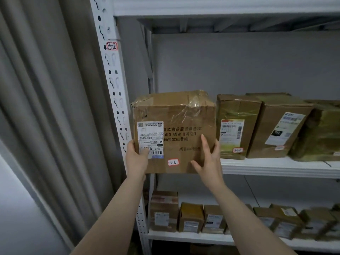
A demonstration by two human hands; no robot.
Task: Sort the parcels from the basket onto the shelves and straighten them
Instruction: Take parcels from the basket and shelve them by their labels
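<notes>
White metal shelf (276,168), left end: a cardboard parcel (184,111) beside a taped parcel (237,107).
At its lower left corner the left hand (137,159) grips; the right hand (209,162) presses straight, spread fingers (203,142) on its front.

head view, close, facing shelves (276,168)

brown cardboard parcel (174,129) with white label (150,139), white shelf (276,167), grey curtain (46,107)

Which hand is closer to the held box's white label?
Left. The left hand grips the box, thumb on the white label; the right hand touches the box farther right.
</notes>
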